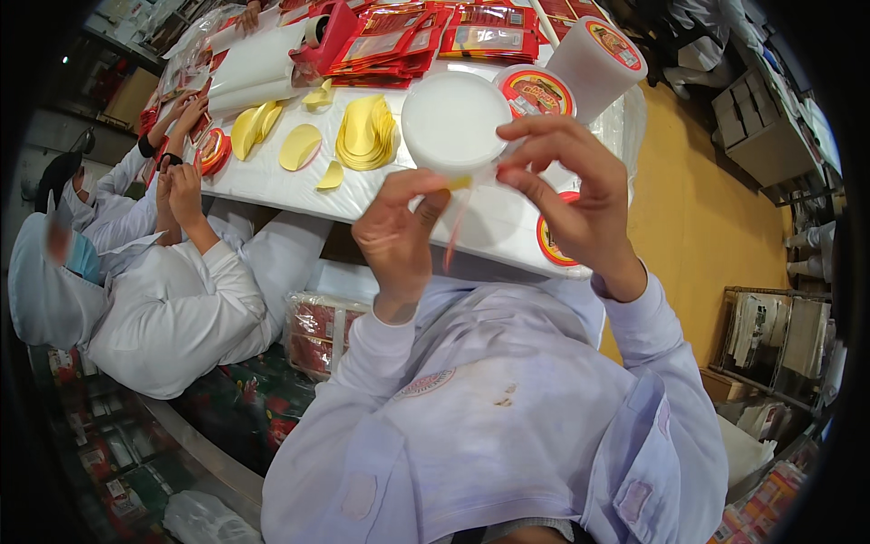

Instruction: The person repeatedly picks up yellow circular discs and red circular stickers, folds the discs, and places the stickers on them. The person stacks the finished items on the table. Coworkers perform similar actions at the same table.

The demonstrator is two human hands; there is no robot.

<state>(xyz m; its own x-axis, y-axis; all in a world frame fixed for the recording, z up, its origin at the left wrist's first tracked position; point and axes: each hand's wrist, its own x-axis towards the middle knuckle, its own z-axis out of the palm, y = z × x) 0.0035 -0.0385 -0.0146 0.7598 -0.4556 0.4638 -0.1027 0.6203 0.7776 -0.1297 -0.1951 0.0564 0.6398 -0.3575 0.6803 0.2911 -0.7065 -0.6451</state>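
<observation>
Above the table's near edge, my left hand (pixel 399 231) pinches a small yellow piece of paper (pixel 461 183) between thumb and fingers. My right hand (pixel 575 186) is closed in a pinch just beside it, on a tiny red bit (pixel 501 170) too blurred to name. A thin pinkish strip (pixel 454 234) hangs down between the hands. Behind them sits a round white plastic lid (pixel 456 118). A red-and-yellow round label (pixel 536 93) is on a lid beside it, and another round label (pixel 555 231) is partly hidden by my right hand.
Yellow paper rounds (pixel 365 133) lie stacked on the white-covered table (pixel 317 201). A stack of white lids (pixel 594 72) stands at the back right. Red flat packages (pixel 390 41) are piled behind a red tape dispenser (pixel 328 41). A co-worker in white (pixel 186 304) sits close at left.
</observation>
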